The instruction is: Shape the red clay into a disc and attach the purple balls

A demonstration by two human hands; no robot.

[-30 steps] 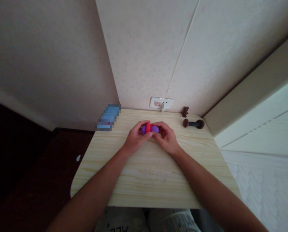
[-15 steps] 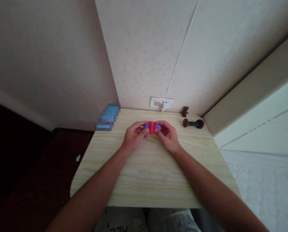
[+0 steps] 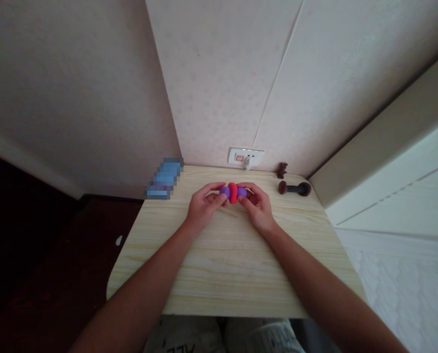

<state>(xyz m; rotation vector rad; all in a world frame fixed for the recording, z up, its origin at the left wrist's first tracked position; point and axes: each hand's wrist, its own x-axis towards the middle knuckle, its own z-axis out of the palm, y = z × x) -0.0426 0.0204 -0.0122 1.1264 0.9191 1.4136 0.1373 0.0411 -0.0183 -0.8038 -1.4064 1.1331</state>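
Observation:
Between my hands, above the far part of the wood-grain table (image 3: 226, 264), is a soft-looking piece like modelling clay. It has a purple ball-shaped end (image 3: 224, 190) on the left, a second purple end (image 3: 242, 191) on the right and a curved red band (image 3: 233, 193) between them. My left hand (image 3: 202, 206) pinches the left end with thumb and fingers. The right end sits in the closed fingers of my right hand (image 3: 258, 207). Some fingers of both hands are hidden behind the piece.
A dark dumbbell-shaped object (image 3: 294, 189) lies at the table's back right, with a small brown figurine (image 3: 281, 170) behind it. A pixelated blue item (image 3: 164, 179) is at the back left corner. The wall socket (image 3: 245, 157) with a white plug is behind the table.
The red band looks more bent, and more of the left purple end shows beside it. My hands have barely moved and keep their pinch on both ends.

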